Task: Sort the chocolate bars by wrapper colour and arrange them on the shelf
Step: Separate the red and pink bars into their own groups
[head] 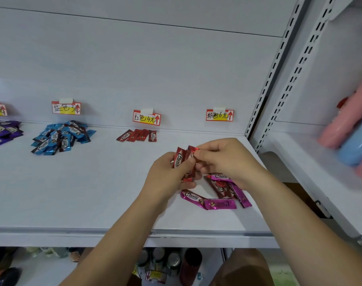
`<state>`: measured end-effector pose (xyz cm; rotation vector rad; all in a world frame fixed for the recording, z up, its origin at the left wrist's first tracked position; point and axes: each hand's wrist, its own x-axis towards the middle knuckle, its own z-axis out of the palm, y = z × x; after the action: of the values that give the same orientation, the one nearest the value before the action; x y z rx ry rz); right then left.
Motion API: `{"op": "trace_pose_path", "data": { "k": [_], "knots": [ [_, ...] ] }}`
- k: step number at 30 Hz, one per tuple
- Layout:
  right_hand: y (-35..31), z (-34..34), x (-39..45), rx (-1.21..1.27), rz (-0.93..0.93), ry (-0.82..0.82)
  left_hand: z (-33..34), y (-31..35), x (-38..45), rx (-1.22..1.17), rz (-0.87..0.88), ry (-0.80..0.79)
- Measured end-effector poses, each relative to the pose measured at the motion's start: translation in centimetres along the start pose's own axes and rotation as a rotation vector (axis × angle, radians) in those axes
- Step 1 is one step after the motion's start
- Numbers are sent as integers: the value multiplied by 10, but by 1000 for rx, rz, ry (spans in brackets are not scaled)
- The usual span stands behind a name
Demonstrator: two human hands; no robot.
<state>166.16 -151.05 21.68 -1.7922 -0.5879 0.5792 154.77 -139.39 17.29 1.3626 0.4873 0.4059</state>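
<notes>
I have a small bunch of red bars (pixel 181 162) gathered in my left hand (pixel 167 178), fingers curled round their lower halves, while my right hand (pixel 227 159) pinches the crimped top end of one of them between thumb and fingertips. Both hands hover just above the shelf (pixel 93 193), in front of the pink price tag (pixel 219 115) and to the right of the red price tag (pixel 146 117), under which a short row of red bars (pixel 137 135) already lies. These bars look very light and flat, wrapped in glossy foil that I judge slippery and quick to crinkle; the chocolate inside could snap if I bend it, so I hold across the width, not by the ends alone. The crimped seals give the best purchase for pulling one free. Below my right wrist lies an unsorted mix (pixel 219 193) of pink and red bars, some overlapping, partly hidden by my hand. Further left sit the blue pile (pixel 61 137) and the purple pile (pixel 2 131).
</notes>
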Motion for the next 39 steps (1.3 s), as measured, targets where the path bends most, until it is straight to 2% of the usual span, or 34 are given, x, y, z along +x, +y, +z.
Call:
{"op": "trace_pose_path", "data": {
  "k": [1, 2, 4, 5, 7, 9, 18, 20, 22, 27, 30, 36, 39],
  "knots": [
    [2, -2, -2, 11, -14, 30, 3, 1, 0, 2, 7, 4],
    [6, -7, -3, -79, -45, 94, 5, 1, -1, -3, 6, 13],
    [17, -23, -5, -515, -126, 214, 7, 1, -1, -25, -23, 23],
    [21, -28, -8, -718, -137, 211, 8, 0, 0, -43, -44, 23],
    [30, -30, -13, -932, -73, 96, 8, -1, 1, -78, -73, 22],
    [35, -21, -17, -1079, -21, 11, 9, -2, 2, -79, -80, 25],
    [22, 8, -17, -1438, -45, -20, -5, -2, 5, -43, -123, 42],
    [21, 8, -15, -1438, -89, -11, -11, -1, 6, -31, -107, 66],
    [20, 6, -14, -1332, -136, 49, -17, -1, 7, -15, -102, 104],
    [19, 12, 0, -705, -147, 145, -40, 1, 16, 21, -145, 148],
    [23, 32, 21, -489, -154, 131, -60, 4, 30, 0, -180, 199],
    [23, 83, 80, -425, -214, 140, -91, 15, 80, 88, -158, 307],
    [17, 100, 111, -445, -244, 199, -101, 27, 112, 165, -119, 287]
  ]
}}
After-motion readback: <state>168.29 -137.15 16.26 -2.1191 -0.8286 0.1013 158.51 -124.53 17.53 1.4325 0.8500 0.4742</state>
